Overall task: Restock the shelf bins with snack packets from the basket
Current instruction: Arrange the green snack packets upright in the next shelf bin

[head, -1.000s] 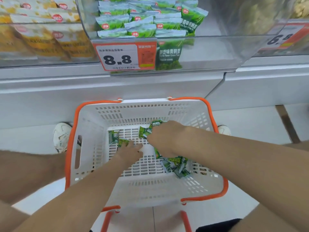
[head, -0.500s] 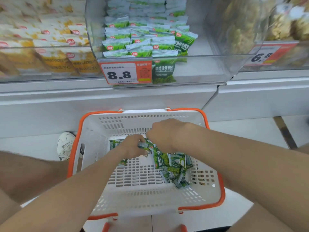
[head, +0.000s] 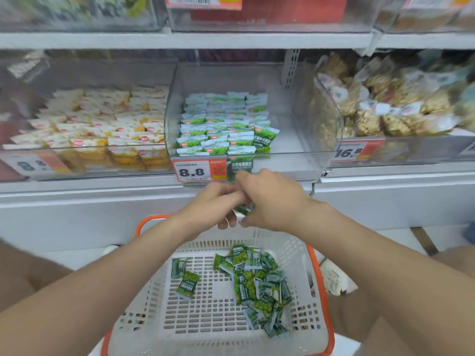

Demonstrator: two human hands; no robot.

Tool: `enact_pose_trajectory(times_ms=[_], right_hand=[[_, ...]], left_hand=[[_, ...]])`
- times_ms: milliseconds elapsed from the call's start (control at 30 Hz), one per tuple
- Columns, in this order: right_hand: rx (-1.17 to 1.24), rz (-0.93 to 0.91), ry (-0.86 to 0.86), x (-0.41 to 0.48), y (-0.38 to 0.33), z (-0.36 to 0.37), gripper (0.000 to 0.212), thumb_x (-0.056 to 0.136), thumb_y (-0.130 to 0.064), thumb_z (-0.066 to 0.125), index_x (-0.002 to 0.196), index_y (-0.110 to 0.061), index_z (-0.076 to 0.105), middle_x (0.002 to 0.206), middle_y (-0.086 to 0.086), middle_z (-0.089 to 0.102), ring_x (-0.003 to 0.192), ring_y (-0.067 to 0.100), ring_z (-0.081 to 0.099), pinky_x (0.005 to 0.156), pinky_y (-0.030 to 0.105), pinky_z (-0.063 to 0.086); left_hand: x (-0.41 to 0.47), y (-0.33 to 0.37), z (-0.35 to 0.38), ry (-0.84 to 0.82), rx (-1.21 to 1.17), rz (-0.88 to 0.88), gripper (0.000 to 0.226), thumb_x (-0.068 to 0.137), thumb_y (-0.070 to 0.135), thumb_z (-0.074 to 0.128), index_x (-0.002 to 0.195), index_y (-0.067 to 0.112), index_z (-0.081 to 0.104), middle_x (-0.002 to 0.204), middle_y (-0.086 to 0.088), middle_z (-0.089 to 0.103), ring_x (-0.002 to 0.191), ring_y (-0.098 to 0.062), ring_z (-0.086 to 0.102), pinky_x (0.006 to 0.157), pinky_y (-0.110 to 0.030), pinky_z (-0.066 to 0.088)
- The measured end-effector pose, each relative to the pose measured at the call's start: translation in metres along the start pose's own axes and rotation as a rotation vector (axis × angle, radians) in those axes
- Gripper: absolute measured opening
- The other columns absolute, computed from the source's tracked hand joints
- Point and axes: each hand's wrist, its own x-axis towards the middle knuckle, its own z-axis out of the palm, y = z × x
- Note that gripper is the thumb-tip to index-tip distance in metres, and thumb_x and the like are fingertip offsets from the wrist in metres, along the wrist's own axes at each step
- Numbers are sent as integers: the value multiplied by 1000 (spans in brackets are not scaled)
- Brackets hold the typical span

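Both hands are up together over the far rim of the basket, level with the pale shelf ledge. My left hand (head: 208,205) and right hand (head: 272,199) meet with fingers curled, and between them I grip a small bunch of green foil snack packets (head: 243,209). Only its lower edge shows under my right knuckles, so I cannot tell how many there are.

Below, the white slatted plastic basket with the orange rim (head: 298,255) holds a loose heap of green packets (head: 259,286) toward its right side. Two stray packets (head: 184,278) lie apart at the left.

Straight ahead sits the clear plastic shelf bin (head: 303,140), with neat rows of green-and-white packets (head: 218,132) in its left part and a white-and-orange price tag reading 8.8 (head: 198,172) on its front. The neighbouring bin on the left holds yellow-and-white packets (head: 102,124), and the one on the right holds clear bags of brown snacks (head: 380,109).
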Motion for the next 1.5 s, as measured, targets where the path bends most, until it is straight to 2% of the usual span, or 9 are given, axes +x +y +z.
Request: enact_pose_trajectory(times_ms=[133, 267, 467, 600, 733, 933, 1100, 1367, 1500], right_hand=[[296, 83, 99, -3, 19, -26, 30, 82, -32, 75, 100, -25, 52, 83, -5, 59, 83, 23, 60, 65, 36, 50], [748, 217, 75, -4, 32, -49, 41, 86, -14, 75, 116, -24, 50, 78, -6, 59, 60, 6, 53, 50, 20, 37], [1111, 162, 61, -4, 35, -62, 36, 92, -7, 74, 123, -14, 56, 68, -4, 69, 59, 11, 60, 57, 25, 46], [945, 198, 218, 10, 48, -64, 19, 92, -27, 75, 109, -23, 68, 61, -9, 64, 53, 8, 53, 57, 29, 44], [748, 289, 447, 33, 75, -63, 26, 80, -44, 76, 98, -30, 64, 85, -3, 74, 78, 20, 72, 74, 46, 60], [353, 383, 173, 61, 98, -60, 31, 83, -34, 85, 105, -19, 69, 105, 1, 60, 108, 25, 59, 78, 29, 43], [262, 365, 6, 91, 93, -44, 51, 76, -31, 90, 118, -12, 67, 106, 2, 57, 103, 23, 57, 78, 26, 42], [245, 348, 94, 109, 91, -36, 47, 71, -26, 93, 103, -16, 61, 98, 2, 55, 104, 25, 55, 74, 32, 47], [288, 535, 113, 100, 92, -39, 78, 61, -41, 99, 112, -10, 48, 102, 4, 49, 81, 24, 58, 51, 30, 47]], left_hand=[[-13, 52, -8, 63, 249, 172, 36, 93, 39, 51, 83, 9, 68, 87, -4, 77, 51, -28, 65, 44, -22, 36], [-14, 83, -21, 231, 442, 353, 33, 102, 17, 52, 76, 3, 66, 53, 1, 67, 45, -16, 61, 54, -25, 43], [5, 88, -33, 278, 430, 400, 43, 109, 25, 48, 71, 10, 63, 48, -6, 62, 44, -20, 59, 57, -29, 41], [13, 90, -35, 446, 608, 518, 42, 109, 30, 47, 76, 11, 66, 57, 8, 64, 52, -10, 59, 61, -34, 47], [32, 78, -48, 521, 890, 591, 22, 104, 33, 50, 99, 23, 69, 97, 4, 65, 93, -20, 60, 85, -44, 50], [48, 73, -54, 307, 1214, 402, 40, 106, 51, 38, 133, 27, 57, 145, 4, 48, 136, -25, 43, 108, -52, 30], [52, 72, -54, 148, 1220, 194, 47, 105, 54, 17, 128, 31, 52, 150, 3, 43, 137, -26, 41, 107, -56, 30], [52, 71, -56, 112, 1216, 147, 49, 106, 56, 13, 127, 33, 50, 150, -2, 42, 136, -30, 39, 107, -58, 32], [50, 70, -58, 112, 1228, 199, 47, 106, 55, 15, 122, 34, 54, 134, 3, 49, 126, -26, 45, 101, -53, 35]])
